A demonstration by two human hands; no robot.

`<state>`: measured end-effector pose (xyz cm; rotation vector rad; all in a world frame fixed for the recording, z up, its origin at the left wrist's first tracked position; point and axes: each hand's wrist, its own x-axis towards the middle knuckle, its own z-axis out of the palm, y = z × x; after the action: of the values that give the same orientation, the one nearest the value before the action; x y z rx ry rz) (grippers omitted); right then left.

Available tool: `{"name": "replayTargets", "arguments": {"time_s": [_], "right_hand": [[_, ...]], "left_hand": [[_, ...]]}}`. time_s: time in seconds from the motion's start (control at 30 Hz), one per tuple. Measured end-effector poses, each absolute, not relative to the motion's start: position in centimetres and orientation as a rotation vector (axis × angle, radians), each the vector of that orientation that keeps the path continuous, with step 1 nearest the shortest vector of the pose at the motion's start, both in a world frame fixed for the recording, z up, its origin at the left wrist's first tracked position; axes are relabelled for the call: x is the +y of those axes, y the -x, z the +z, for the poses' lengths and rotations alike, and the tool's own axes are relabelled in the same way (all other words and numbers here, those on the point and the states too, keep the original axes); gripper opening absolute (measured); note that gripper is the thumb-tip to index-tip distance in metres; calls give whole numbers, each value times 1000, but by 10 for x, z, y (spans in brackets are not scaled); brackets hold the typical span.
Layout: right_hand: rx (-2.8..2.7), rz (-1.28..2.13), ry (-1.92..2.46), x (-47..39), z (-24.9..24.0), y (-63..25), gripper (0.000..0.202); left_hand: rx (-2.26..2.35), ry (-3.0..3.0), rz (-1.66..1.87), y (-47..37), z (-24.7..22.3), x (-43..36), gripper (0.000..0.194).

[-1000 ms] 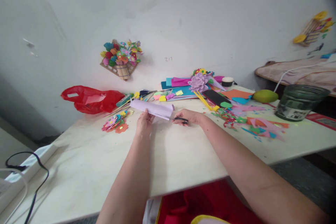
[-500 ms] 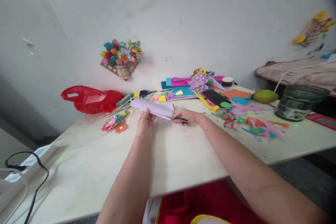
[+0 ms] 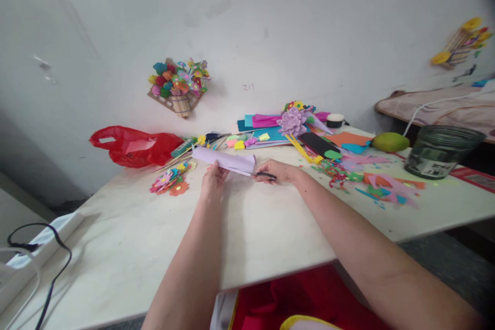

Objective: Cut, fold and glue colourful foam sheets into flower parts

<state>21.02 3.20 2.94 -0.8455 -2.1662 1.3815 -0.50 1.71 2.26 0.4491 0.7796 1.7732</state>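
A pale purple sheet (image 3: 222, 157), its surface slightly curled, is held above the table by my left hand (image 3: 215, 178), which pinches its near edge. My right hand (image 3: 274, 171) grips dark-handled scissors (image 3: 266, 176) at the sheet's right end. Their blades point left along the near edge, where a narrow strip of the sheet hangs below them. Left of my left hand, a bunch of colourful cut-out flowers (image 3: 172, 179) lies on the table. Beyond the sheet are several small folded colour pieces (image 3: 240, 144).
A red plastic bag (image 3: 135, 147) lies at the back left, a power strip (image 3: 42, 247) at the left edge. To the right are a black phone (image 3: 314, 144), colourful scraps (image 3: 386, 191), a green mango-like fruit (image 3: 390, 142) and a glass jar (image 3: 441, 152). A purple flower (image 3: 293, 121) rests on stacked sheets.
The scissor blades show more clearly along the sheet's near edge now, and the sheet's right end has shifted very slightly. Both hands stay almost in the same place.
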Motion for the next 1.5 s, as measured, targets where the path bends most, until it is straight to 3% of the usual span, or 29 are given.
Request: {"name": "replayTargets", "arguments": {"time_s": [0.47,1.5], "right_hand": [[-2125,1481,889,33,28,-212,40],[-2163,1370,891,27,33,-210,34]], "left_hand": [[786,-469,1805,11,22,18,7],[789,-504,1776,7,20,17,4]]}}
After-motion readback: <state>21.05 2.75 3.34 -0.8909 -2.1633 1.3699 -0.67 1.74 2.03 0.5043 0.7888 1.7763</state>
